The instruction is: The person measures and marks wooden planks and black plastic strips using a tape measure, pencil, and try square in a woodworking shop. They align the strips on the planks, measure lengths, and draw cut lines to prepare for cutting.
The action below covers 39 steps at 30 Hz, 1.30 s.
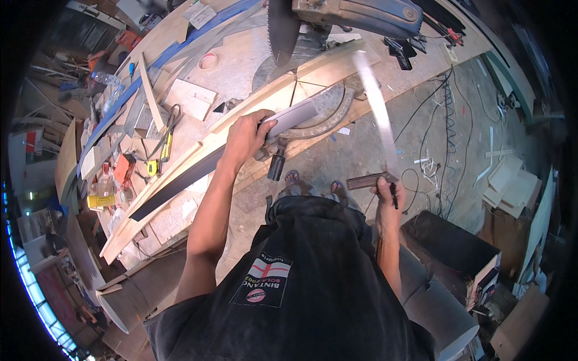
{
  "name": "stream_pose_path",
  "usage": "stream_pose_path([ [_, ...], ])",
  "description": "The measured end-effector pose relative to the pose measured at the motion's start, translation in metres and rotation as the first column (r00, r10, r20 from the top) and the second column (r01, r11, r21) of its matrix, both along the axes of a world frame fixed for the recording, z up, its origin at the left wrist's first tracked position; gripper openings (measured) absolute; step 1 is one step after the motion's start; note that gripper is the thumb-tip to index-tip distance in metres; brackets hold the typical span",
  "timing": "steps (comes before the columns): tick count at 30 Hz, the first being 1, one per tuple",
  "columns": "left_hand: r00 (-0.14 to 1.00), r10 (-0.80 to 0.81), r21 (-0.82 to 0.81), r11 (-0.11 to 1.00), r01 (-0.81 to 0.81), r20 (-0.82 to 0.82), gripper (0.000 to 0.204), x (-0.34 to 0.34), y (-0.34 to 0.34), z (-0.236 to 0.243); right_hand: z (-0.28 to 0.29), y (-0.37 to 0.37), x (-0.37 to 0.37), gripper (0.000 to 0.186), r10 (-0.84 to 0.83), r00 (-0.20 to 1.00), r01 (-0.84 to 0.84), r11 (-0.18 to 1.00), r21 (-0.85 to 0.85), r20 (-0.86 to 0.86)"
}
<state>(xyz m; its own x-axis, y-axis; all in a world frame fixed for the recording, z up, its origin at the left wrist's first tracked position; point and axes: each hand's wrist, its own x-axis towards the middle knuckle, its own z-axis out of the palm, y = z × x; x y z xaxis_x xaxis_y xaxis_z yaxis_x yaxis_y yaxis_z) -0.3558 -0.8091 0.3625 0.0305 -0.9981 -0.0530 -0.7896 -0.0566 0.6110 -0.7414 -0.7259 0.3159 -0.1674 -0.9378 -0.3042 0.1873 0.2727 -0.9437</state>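
workbench [238,67] ahead: left hand [245,136] grips strip [295,116], right hand [387,194] holds square [382,123].

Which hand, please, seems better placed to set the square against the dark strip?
Probably the right hand: it holds the square by its brown handle, while the left hand is occupied gripping the dark strip.

left hand [248,133] on a grey strip [296,117], right hand [386,191] around a try square [363,181]

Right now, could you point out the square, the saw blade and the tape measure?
Square [377,109]: head view, on its blurred, pale blade.
Saw blade [282,33]: head view, on its dark face.
Tape measure [152,168]: head view, on its yellow case.
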Motion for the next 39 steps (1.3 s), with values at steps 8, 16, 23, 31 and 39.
stream_pose_path([
  [8, 0.996, -0.067, 0.069, 0.996, 0.063, 0.058, 0.027, -0.013, 0.012, -0.005, -0.006, 0.007, 0.063, 0.028, 0.188, 0.946, -0.237, 0.957, 0.167, 0.264],
  [16, 0.983, -0.177, 0.049, 0.983, 0.175, 0.048, 0.029, -0.023, 0.023, -0.005, -0.017, 0.026, 0.077, 0.033, -0.043, 0.886, -0.106, 0.95, 0.292, 0.461],
  [23, 0.946, -0.323, 0.278, 0.91, 0.308, 0.009, 0.032, -0.031, 0.028, -0.001, -0.011, 0.052, 0.069, 0.03, 0.141, 0.953, -0.204, 0.953, 0.223, 0.267],
  [31, 0.859, -0.484, 0.259, 0.819, 0.512, -0.167, 0.031, -0.04, 0.041, -0.003, -0.015, 0.054, 0.116, 0.025, 0.171, 0.956, -0.192, 0.979, 0.066, 0.237],
  [39, 0.755, -0.386, 0.331, 0.726, 0.603, -0.53, 0.026, -0.044, 0.05, -0.016, -0.016, 0.057, 0.15, 0.028, -0.2, 0.953, 0.176, 0.977, 0.121, 0.229],
])
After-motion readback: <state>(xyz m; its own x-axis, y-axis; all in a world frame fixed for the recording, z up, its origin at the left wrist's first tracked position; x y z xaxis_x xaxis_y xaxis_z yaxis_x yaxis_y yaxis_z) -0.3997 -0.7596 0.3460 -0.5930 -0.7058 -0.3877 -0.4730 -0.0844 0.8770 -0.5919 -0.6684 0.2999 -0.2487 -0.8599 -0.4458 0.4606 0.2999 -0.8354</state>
